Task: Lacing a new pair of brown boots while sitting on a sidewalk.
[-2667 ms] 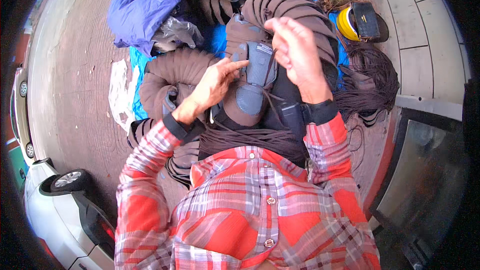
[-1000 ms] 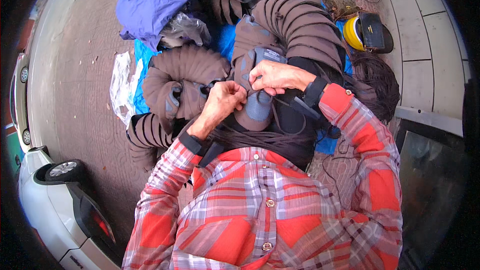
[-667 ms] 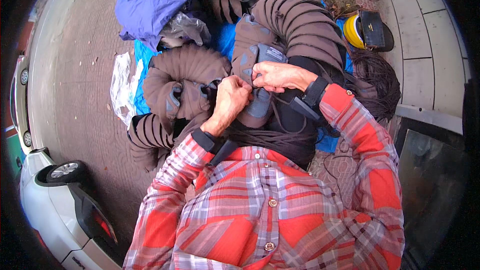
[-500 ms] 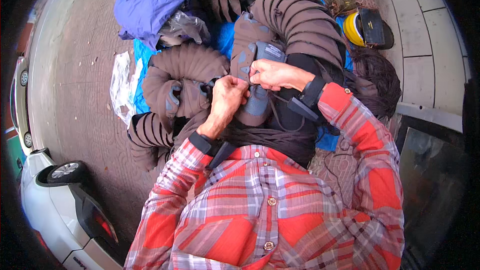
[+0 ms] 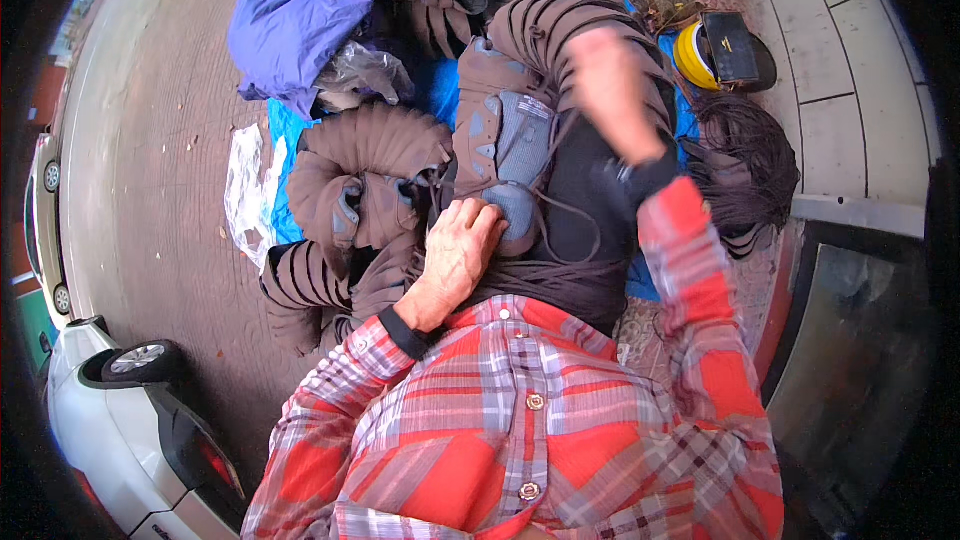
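On my lap lies a brown shoe upper (image 5: 478, 137) with a blue-grey mesh tongue (image 5: 522, 135). My left hand (image 5: 463, 248) is closed over its near end, fingers pressed together on the edge by the mesh. A thin dark shoelace (image 5: 574, 210) loops out from the upper across my dark-clad leg. My right hand (image 5: 610, 90) is raised to the far right of the upper, in front of a curved row of stacked brown uppers (image 5: 540, 25). Motion smears its fingers, so whether it grips the lace cannot be made out.
More nested brown uppers (image 5: 365, 145) lie to the left, near a purple bag (image 5: 295, 40) and clear plastic (image 5: 248, 185). A bundle of dark laces (image 5: 745, 165) lies at the right, below a yellow round container (image 5: 692, 55) with a black box (image 5: 730, 47). Parked cars stand at far left.
My right hand has left the tongue and swung up and away to the right. The left hand has slid down to the upper's near end. A loop of lace now shows.
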Action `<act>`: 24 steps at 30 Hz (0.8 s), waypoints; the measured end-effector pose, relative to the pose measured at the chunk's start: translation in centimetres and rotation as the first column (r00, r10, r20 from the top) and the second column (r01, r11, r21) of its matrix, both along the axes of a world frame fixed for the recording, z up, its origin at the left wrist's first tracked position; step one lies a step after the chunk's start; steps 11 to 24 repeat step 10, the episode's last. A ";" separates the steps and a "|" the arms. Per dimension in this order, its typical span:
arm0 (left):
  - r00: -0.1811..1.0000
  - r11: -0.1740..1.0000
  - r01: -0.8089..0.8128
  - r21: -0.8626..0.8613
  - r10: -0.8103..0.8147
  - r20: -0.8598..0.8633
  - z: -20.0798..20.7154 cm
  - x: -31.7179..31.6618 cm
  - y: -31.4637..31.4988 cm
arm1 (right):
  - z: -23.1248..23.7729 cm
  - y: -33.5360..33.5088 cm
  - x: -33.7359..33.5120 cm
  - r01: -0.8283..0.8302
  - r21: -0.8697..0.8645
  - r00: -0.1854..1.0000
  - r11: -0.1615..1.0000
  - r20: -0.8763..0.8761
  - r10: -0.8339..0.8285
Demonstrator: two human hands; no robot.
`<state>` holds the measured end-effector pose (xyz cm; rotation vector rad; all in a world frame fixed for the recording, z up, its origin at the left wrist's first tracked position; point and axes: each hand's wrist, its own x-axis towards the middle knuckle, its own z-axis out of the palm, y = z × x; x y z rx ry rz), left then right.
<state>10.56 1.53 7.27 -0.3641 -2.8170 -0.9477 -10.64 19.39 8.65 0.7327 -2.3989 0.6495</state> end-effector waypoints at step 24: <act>0.986 0.905 -0.090 0.417 0.022 0.166 -0.9 -12.3 -6.8 | 1.9 -4.7 5.7 0.143 -0.470 0.499 0.871 0.794 0.347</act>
